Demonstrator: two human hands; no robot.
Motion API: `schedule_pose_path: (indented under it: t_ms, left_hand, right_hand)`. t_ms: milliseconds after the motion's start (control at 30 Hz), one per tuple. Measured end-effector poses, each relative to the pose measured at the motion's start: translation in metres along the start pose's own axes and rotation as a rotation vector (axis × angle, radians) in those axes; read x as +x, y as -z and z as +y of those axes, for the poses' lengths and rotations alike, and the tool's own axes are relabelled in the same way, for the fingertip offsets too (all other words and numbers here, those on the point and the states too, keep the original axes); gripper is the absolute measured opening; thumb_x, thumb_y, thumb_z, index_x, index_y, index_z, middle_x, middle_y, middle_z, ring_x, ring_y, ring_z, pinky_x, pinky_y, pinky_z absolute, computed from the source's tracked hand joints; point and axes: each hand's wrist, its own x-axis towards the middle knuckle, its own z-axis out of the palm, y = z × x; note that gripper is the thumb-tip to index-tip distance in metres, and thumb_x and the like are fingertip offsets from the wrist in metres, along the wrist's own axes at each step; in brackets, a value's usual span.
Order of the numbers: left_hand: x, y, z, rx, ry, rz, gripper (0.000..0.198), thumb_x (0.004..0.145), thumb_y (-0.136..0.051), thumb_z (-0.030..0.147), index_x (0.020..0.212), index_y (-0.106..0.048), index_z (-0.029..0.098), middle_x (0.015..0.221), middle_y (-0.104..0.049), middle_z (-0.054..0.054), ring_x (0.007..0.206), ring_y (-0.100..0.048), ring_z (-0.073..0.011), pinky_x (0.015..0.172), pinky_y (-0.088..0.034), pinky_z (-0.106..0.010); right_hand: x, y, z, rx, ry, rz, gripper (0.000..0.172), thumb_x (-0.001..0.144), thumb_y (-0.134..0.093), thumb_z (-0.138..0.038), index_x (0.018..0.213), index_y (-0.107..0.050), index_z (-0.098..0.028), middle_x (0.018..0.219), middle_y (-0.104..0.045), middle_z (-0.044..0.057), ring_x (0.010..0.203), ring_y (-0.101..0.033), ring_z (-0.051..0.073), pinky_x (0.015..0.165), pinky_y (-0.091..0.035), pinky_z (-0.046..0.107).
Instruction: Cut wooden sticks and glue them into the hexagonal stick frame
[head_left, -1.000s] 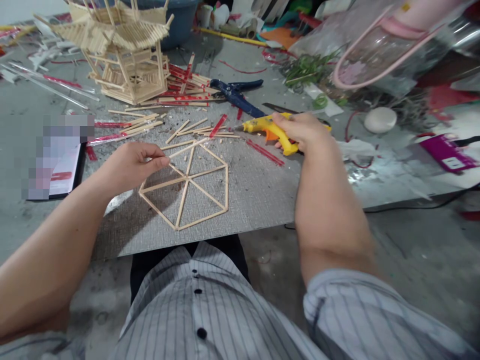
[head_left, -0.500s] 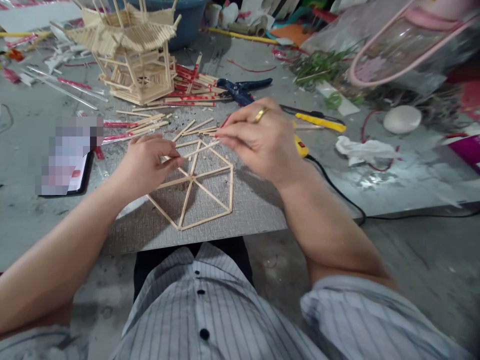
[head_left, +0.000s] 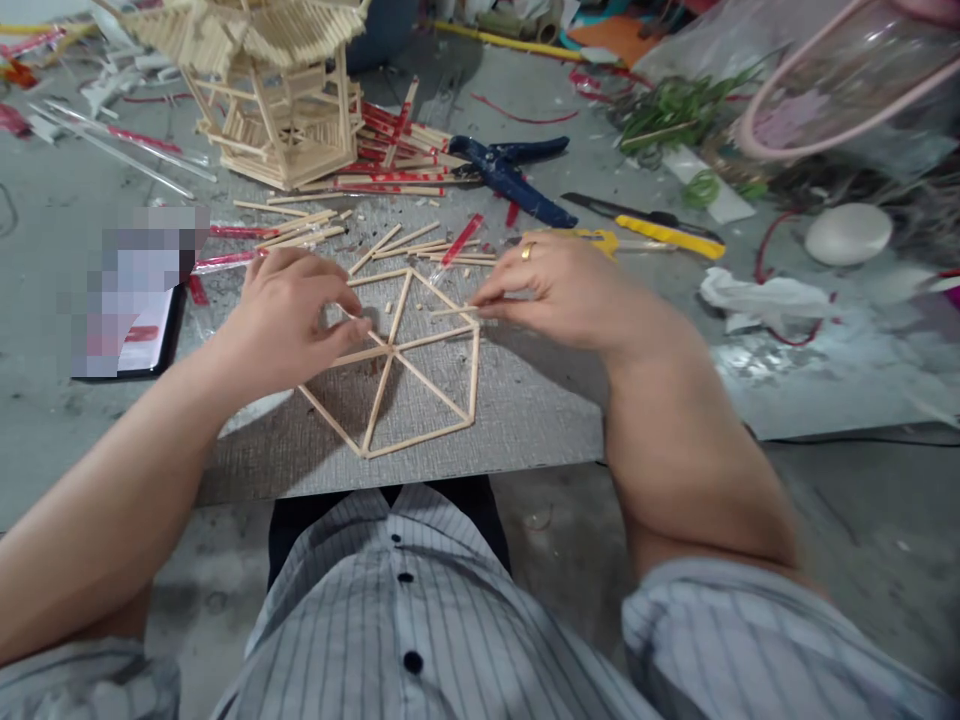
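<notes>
Right hand [head_left: 559, 290]: thumb and fingertips closed in a pinch on a short stick [head_left: 452, 312], directly above the right rear side of a hexagonal stick frame [head_left: 390, 348]. Left hand [head_left: 296, 310]: fingers curled, thumb and forefinger slightly parted, over the left rear corner of the same frame; impossible to tell from this view whether gripping or touching a spoke. Frame location: flat on the tabletop [head_left: 540, 430], near the front edge, between both hands, with spokes joined at a central hub.

Immediately behind the frame: loose cut sticks [head_left: 375, 249] and a red strip [head_left: 459, 245]. Behind the right hand, mostly hidden: a yellow tool [head_left: 606, 241]. Farther back on the right: a yellow-and-black cutter [head_left: 670, 236]; left of the cutter, blue pliers [head_left: 517, 183]. Left of the left hand: a phone [head_left: 146, 350], with screen partly blurred out. Toward the rear edge of the tabletop: a stick-built pavilion model [head_left: 285, 170], upright, with a pile of red-marked sticks [head_left: 402, 122] just beside. Toward the right edge: crumpled tissue [head_left: 739, 300], a white egg-shaped object [head_left: 849, 235] and, farther back, green plant cuttings [head_left: 679, 110].
</notes>
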Motion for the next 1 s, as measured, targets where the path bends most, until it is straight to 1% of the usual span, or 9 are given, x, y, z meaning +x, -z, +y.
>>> schedule_pose_path:
  t_ms: [100, 200, 300, 500, 600, 767, 1000]
  left_hand:
    - [-0.003, -0.002, -0.006, 0.009, -0.005, -0.064, 0.027, 0.086, -0.054, 0.040, 0.088, -0.072, 0.021, 0.106, -0.070, -0.008, 0.113, -0.057, -0.0286, 0.104, -0.036, -0.045]
    - [-0.005, -0.008, -0.005, 0.017, -0.011, -0.097, 0.027, 0.085, -0.055, 0.040, 0.091, -0.073, 0.022, 0.106, -0.070, -0.006, 0.114, -0.055, -0.0285, 0.103, -0.034, -0.044]
    - [-0.004, -0.012, -0.002, 0.034, -0.015, -0.132, 0.027, 0.085, -0.056, 0.042, 0.091, -0.073, 0.022, 0.107, -0.070, -0.005, 0.116, -0.053, -0.0295, 0.103, -0.032, -0.046]
    - [-0.003, -0.019, 0.000, 0.027, -0.050, -0.139, 0.020, 0.086, -0.064, 0.040, 0.087, -0.074, 0.022, 0.112, -0.070, -0.006, 0.116, -0.053, -0.0305, 0.102, -0.032, -0.050]
    - [-0.003, -0.022, 0.001, 0.036, -0.045, -0.151, 0.018, 0.085, -0.066, 0.039, 0.087, -0.073, 0.023, 0.113, -0.069, -0.006, 0.118, -0.053, -0.0321, 0.103, -0.030, -0.055]
    - [-0.005, -0.022, 0.003, 0.043, -0.002, -0.171, 0.014, 0.086, -0.065, 0.035, 0.091, -0.072, 0.024, 0.117, -0.068, -0.007, 0.123, -0.049, -0.0357, 0.104, -0.020, -0.069]
    - [-0.005, -0.021, 0.006, 0.035, -0.002, -0.180, 0.014, 0.087, -0.063, 0.032, 0.094, -0.073, 0.024, 0.119, -0.067, -0.009, 0.123, -0.047, -0.0367, 0.103, -0.018, -0.074]
  right_hand:
    - [-0.002, -0.004, 0.005, 0.062, -0.021, -0.051, 0.019, 0.089, -0.059, -0.036, 0.091, -0.077, -0.031, 0.083, -0.073, 0.003, 0.085, -0.062, 0.024, 0.076, -0.045, 0.039]
    - [0.001, -0.008, -0.003, 0.100, 0.000, -0.065, 0.017, 0.088, -0.060, -0.030, 0.090, -0.077, -0.030, 0.085, -0.074, 0.002, 0.087, -0.063, 0.024, 0.078, -0.046, 0.039]
    - [0.006, -0.012, -0.014, 0.096, 0.042, -0.069, 0.017, 0.088, -0.060, -0.028, 0.085, -0.077, -0.029, 0.084, -0.074, 0.003, 0.087, -0.063, 0.024, 0.079, -0.046, 0.038]
    - [0.011, -0.021, -0.021, 0.082, 0.090, -0.037, 0.019, 0.087, -0.059, -0.027, 0.085, -0.078, -0.027, 0.085, -0.074, 0.003, 0.086, -0.062, 0.022, 0.078, -0.044, 0.036]
    - [0.011, -0.026, -0.021, 0.067, 0.110, -0.020, 0.020, 0.087, -0.058, -0.027, 0.086, -0.079, -0.028, 0.083, -0.074, 0.003, 0.084, -0.062, 0.022, 0.078, -0.043, 0.036]
    - [0.011, -0.030, -0.021, 0.048, 0.131, -0.015, 0.022, 0.088, -0.057, -0.028, 0.085, -0.079, -0.028, 0.083, -0.074, 0.003, 0.083, -0.061, 0.022, 0.078, -0.042, 0.037]
    - [0.012, -0.030, -0.022, 0.037, 0.112, -0.023, 0.020, 0.088, -0.058, -0.028, 0.085, -0.078, -0.029, 0.083, -0.074, 0.003, 0.083, -0.060, 0.021, 0.077, -0.041, 0.036]
